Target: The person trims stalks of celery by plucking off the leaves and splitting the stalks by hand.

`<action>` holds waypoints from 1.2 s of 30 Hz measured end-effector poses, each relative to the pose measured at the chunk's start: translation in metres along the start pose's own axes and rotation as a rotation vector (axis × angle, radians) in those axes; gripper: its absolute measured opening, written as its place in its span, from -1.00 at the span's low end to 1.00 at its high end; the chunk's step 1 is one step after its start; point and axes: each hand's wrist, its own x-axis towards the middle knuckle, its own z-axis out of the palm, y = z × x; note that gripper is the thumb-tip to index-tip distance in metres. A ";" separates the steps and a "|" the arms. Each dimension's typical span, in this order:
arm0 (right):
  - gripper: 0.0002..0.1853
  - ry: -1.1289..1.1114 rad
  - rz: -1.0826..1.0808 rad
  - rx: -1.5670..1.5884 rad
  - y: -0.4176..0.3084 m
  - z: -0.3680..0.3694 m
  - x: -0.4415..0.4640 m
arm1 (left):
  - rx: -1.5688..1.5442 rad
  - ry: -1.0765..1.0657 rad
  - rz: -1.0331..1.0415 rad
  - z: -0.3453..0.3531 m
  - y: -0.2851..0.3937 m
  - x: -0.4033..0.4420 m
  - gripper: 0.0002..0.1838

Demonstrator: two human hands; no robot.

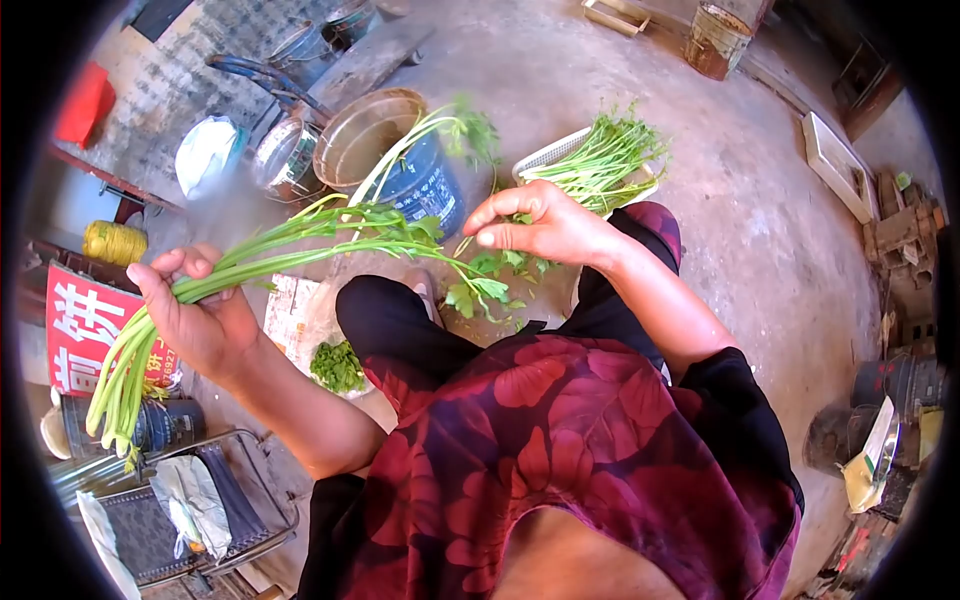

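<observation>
My left hand [200, 300] is wrapped around a bunch of celery [300, 243]. The pale stalk ends hang down at the left, and the leafy tops reach right, in front of the blue bucket. My right hand [550, 225] is just beyond the leafy tips, thumb and index finger pinched together. A thin celery stem shows at those fingertips, partly hidden by the hand. Loose celery leaves [465, 298] lie on the floor between my feet. Behind my right hand, more celery [610, 160] rests in a white basket [550, 152].
Ahead stands a blue bucket [425, 185] with a brown rim, beside a metal pot [290, 155]. Chopped greens [337, 367] lie near my left knee. A folding chair [215, 500] is at the lower left, below a red sign [90, 330]. A rusty bucket [717, 42] stands far off.
</observation>
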 end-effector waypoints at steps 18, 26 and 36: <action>-0.85 0.042 0.002 0.117 0.037 0.027 -0.025 | -0.008 0.117 -0.098 -0.009 -0.004 -0.001 -0.59; -0.75 0.279 -0.125 -0.284 0.043 0.041 -0.027 | -0.005 0.022 -0.095 0.007 -0.002 -0.011 -0.61; -0.86 0.619 0.204 -0.100 0.156 0.008 -0.043 | -0.107 -0.203 0.036 0.000 0.024 0.001 -0.57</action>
